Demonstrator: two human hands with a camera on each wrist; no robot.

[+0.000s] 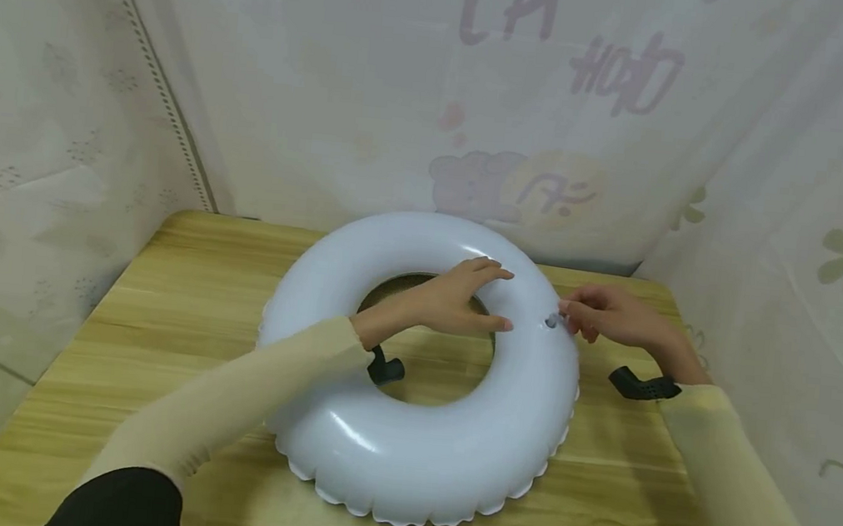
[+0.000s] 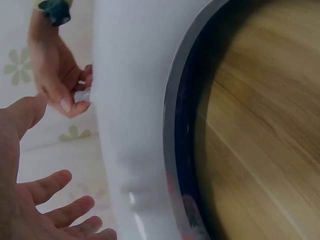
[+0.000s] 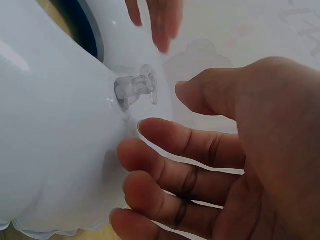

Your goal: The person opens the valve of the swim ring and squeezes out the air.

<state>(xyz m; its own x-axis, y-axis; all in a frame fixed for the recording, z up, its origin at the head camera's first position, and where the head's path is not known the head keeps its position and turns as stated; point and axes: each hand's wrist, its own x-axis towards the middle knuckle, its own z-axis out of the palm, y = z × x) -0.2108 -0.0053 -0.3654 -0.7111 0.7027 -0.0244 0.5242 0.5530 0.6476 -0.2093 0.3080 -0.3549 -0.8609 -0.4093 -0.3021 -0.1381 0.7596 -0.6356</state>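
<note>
A white inflated swim ring (image 1: pixel 405 454) lies flat, its scalloped seam facing the front. From its right side juts a clear plastic valve (image 3: pixel 135 87), with its small cap standing out at the tip. My right hand (image 1: pixel 608 317) is right beside the valve. In the right wrist view, gaps show between the valve and the loosely bent fingers (image 3: pixel 160 130) and thumb, which hold nothing. Over the ring's hole and inner right edge reaches my left hand (image 1: pixel 459 300), its fingers spread and slightly bent, with nothing in them.
The ring rests on a wood-grain table (image 1: pixel 157 357). Behind the table hangs a pale printed curtain (image 1: pixel 345 106), with more patterned sheets at the left and right. Dark wrist-worn mounts (image 1: pixel 640 386) stick out from both wrists.
</note>
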